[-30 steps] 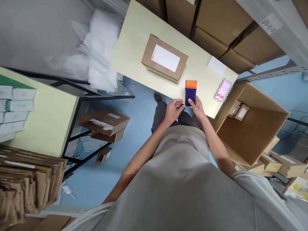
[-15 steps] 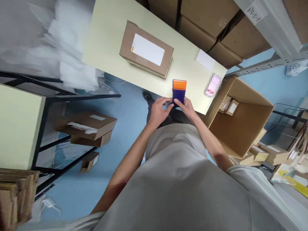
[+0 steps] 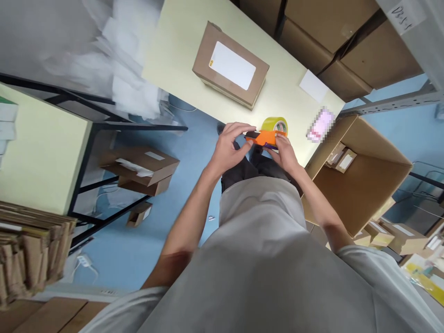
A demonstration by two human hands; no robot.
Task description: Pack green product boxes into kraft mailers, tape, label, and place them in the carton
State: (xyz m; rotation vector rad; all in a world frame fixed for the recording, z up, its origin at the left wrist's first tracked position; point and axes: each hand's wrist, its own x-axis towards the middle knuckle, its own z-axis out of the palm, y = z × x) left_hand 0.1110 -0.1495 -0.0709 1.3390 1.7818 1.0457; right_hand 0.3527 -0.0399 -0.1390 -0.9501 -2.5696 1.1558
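Note:
Between my two hands is an orange tape dispenser [image 3: 265, 138] with a black end, a bit of purple underneath, and a yellow roll of tape [image 3: 274, 123] on it. My left hand [image 3: 231, 145] pinches the black end between thumb and fingers. The orange body's other side is gripped by my right hand [image 3: 285, 152], below the roll. Both hands are at the near edge of the pale table [image 3: 176, 60]. Just beyond them on the tabletop sits a closed cardboard box [image 3: 204, 55] with a white label [image 3: 232, 64].
A white paper [image 3: 314, 85] and a blurred-out pink item [image 3: 321, 125] lie on the table. To the right stands a large open carton [image 3: 378, 185] with small boxes inside. Shelved cartons [image 3: 322, 23] line the back; flattened cardboard [image 3: 34, 259] is stacked at left.
The tape dispenser has been turned in my hands: its dark blue face showed before, and now its orange side and yellow roll show. My view has shifted, so the surroundings sit further right.

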